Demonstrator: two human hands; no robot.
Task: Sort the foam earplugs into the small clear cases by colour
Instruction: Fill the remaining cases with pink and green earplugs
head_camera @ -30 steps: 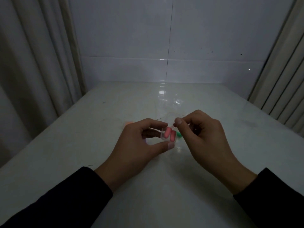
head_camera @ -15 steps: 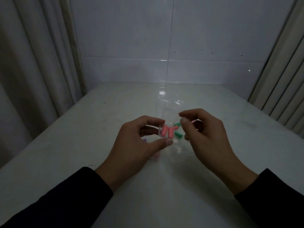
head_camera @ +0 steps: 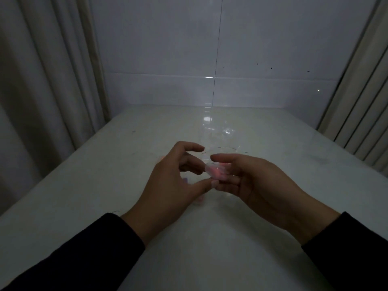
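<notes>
A small clear case (head_camera: 216, 170) with pink earplugs inside is up between my two hands, above the middle of the white table (head_camera: 88, 198). My left hand (head_camera: 172, 185) holds its left side, with the thumb tip against the lower edge and curled fingers behind; the index finger is lifted off. My right hand (head_camera: 258, 185) grips the case from the right, thumb over the top and fingers underneath. A pink earplug (head_camera: 199, 201) lies on the table below my left hand. Other loose earplugs are hidden by my hands.
The faint outline of another clear case (head_camera: 228, 149) shows on the table just behind my hands. A bit of orange (head_camera: 161, 158) peeks out left of my left hand. Curtains hang at both sides, with a tiled wall behind.
My right hand has moved left onto the case and now covers the green earplugs. My left index finger has lifted off the case.
</notes>
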